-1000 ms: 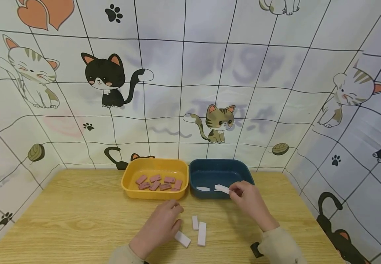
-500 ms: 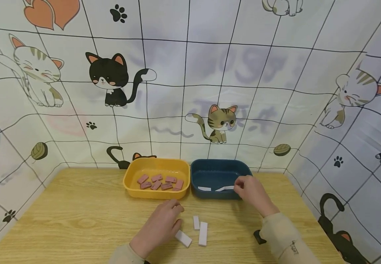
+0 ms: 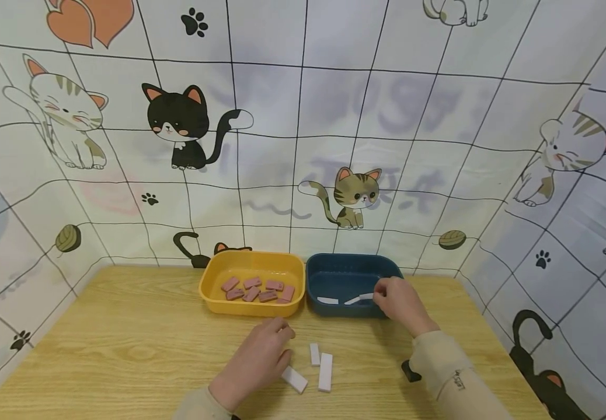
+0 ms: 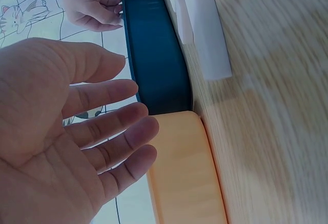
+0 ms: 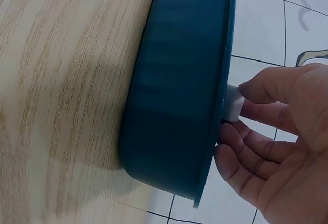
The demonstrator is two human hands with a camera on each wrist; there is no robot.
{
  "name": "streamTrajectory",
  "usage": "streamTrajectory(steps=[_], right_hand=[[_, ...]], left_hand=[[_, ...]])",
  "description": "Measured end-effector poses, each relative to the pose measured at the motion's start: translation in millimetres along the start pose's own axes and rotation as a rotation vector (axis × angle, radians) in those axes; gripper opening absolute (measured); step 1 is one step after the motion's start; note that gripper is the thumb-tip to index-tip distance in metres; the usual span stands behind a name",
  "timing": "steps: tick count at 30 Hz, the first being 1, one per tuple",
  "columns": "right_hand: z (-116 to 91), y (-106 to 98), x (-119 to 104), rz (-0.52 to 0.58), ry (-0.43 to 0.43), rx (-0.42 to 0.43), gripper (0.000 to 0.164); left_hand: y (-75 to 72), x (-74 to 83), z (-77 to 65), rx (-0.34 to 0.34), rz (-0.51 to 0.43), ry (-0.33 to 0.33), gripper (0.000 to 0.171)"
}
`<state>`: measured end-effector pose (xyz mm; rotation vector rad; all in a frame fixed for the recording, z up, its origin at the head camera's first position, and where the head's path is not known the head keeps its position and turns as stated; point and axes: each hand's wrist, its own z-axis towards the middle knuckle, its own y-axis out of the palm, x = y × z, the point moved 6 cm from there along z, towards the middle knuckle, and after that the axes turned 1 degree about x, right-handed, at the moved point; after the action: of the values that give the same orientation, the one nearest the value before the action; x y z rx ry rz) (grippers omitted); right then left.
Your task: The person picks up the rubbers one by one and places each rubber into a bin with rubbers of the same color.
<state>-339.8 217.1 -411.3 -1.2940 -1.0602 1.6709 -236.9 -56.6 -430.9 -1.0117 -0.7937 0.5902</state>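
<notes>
My right hand (image 3: pixel 400 303) pinches a white block (image 5: pixel 234 103) between thumb and fingers at the near right rim of the dark blue bin (image 3: pixel 354 263). Some of that hand's fingers touch or nearly touch the rim in the right wrist view. Inside the bin, other white pieces (image 3: pixel 327 300) lie near the front wall. My left hand (image 3: pixel 258 356) hovers low over the table with relaxed, spread fingers and holds nothing. Beside it lies a white block (image 3: pixel 295 380), partly covered by the hand. A long white block (image 3: pixel 326 372) and a smaller white block (image 3: pixel 314 354) lie to its right.
A yellow bin (image 3: pixel 211 303) with several pink blocks (image 3: pixel 252 294) stands left of the blue bin, touching or nearly so. A small black object (image 3: pixel 411 371) shows by the right sleeve. A cat-print wall cloth (image 3: pixel 266 151) rises behind the wooden table (image 3: pixel 140 338).
My right hand has moved slightly back and lowered its white block into the front of the blue bin. The left hand keeps its place; the head view shifts a little.
</notes>
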Motion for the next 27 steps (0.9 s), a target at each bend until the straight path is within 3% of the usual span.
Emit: streamTrajectory(steps=[12,17,27], right_hand=[[7,6,3,-0.002,0.007,0.060,0.009],[10,6,5,-0.019,0.008,0.088,0.008],[11,8,8,-0.025,0.017,0.091,0.007]], left_hand=[[-0.3,13.5,5.0,0.000,0.005,0.032,0.020],[0.7,22.0,11.3,0.010,0.021,0.060,0.020],[3.6,33.4,26.3,-0.029,-0.028,0.051,0.021]])
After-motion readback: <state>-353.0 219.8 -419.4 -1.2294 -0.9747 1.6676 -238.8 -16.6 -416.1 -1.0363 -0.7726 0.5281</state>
